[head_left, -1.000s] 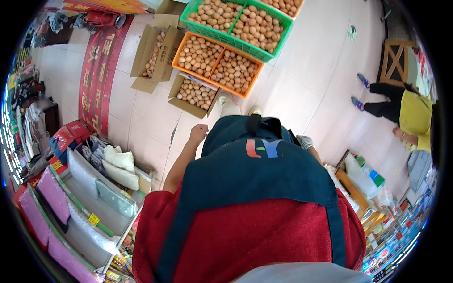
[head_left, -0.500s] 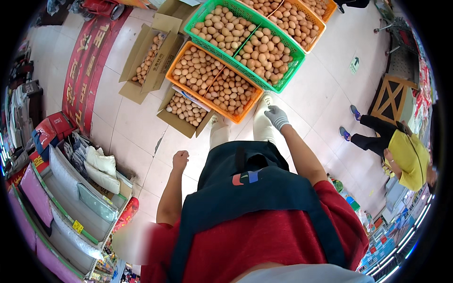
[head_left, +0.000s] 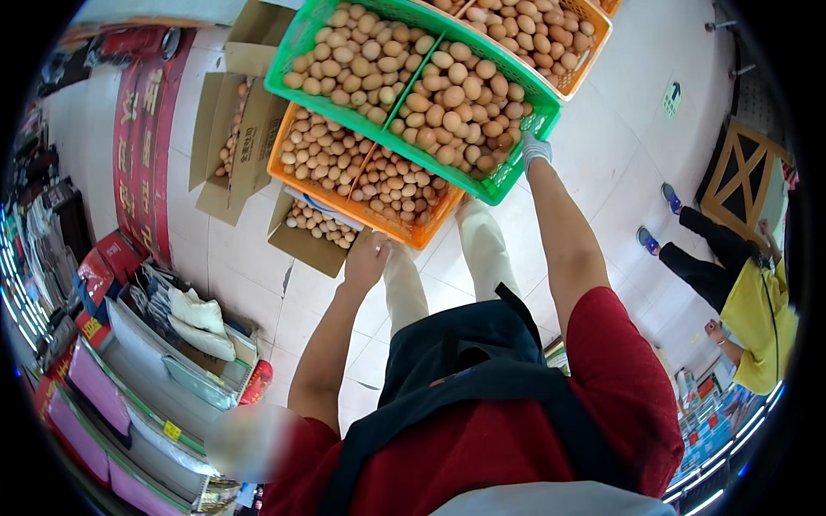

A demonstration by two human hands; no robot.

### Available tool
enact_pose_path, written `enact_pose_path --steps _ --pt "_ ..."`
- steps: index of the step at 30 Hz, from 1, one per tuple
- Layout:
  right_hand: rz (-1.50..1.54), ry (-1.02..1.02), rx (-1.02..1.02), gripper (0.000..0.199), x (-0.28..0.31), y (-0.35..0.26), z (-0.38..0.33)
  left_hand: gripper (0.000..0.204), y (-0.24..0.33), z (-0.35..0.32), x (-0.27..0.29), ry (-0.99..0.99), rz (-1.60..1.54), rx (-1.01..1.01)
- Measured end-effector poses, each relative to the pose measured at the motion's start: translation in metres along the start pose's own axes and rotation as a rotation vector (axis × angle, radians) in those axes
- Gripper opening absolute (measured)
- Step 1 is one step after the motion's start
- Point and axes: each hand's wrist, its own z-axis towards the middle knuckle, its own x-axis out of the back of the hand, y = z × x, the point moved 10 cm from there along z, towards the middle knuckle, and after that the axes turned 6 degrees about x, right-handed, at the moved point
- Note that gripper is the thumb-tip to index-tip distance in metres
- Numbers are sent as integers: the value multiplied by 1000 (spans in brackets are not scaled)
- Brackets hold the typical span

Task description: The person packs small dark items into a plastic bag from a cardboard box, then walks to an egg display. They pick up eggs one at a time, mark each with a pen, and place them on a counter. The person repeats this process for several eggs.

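My bare left hand (head_left: 368,258) is at the near edge of an orange plastic crate (head_left: 383,221), beside a cardboard box (head_left: 317,251) of eggs. Its fingers are partly hidden, and I cannot tell whether it touches the crate. My right hand (head_left: 535,150), in a grey-white knit glove, grips the right end of a green plastic crate (head_left: 387,138), its fingertips hidden at the rim. Brown eggs (head_left: 452,107) fill both halves of the green crate, which overlaps the far side of the orange one. More eggs (head_left: 400,185) lie in the divided orange crate.
Another orange crate (head_left: 594,69) of eggs sits beyond the green one. An open carton (head_left: 245,146) stands left of the crates. At lower left is a shelf rack (head_left: 155,413) with folded goods. A person in a yellow top (head_left: 757,318) stands at right near a wooden-framed stand (head_left: 744,176).
Both hands have reached forward: the left to the orange crate's near edge, the right from beside my leg to the green crate's end. The crates appear closer and further left in view.
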Motion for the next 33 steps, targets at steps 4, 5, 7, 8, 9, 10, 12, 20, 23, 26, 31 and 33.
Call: enact_pose_path --steps 4,5,7,8,9,10,12,20,23,26,31,33 --pt "90 148 -51 46 1 1 20 20 75 73 3 18 168 -141" --pt "60 178 1 43 5 -16 3 21 91 91 2 26 216 -143" --pt "82 251 38 37 12 -21 -1 21 129 126 3 86 251 -230" --pt "35 268 37 36 13 -20 1 22 145 141 -1 114 264 -269" --pt "-13 283 37 34 16 -21 0 25 160 154 -5 110 276 -294" --pt "12 297 44 32 19 -24 -2 30 176 172 -10 114 284 -325" --pt "23 304 44 32 17 -18 2 37 214 197 -15 236 300 -453" --pt "-18 289 11 29 17 -21 -2 56 284 266 -74 184 631 -507" --pt "28 290 -2 28 20 -13 -3 48 298 265 -89 196 817 -522" --pt "52 276 5 27 17 -17 -3 41 289 273 -97 242 894 -563" --pt "62 289 33 26 20 -23 -3 41 273 281 -104 191 750 -541" --pt "59 279 20 26 19 -22 -2 44 268 280 -110 149 709 -585"
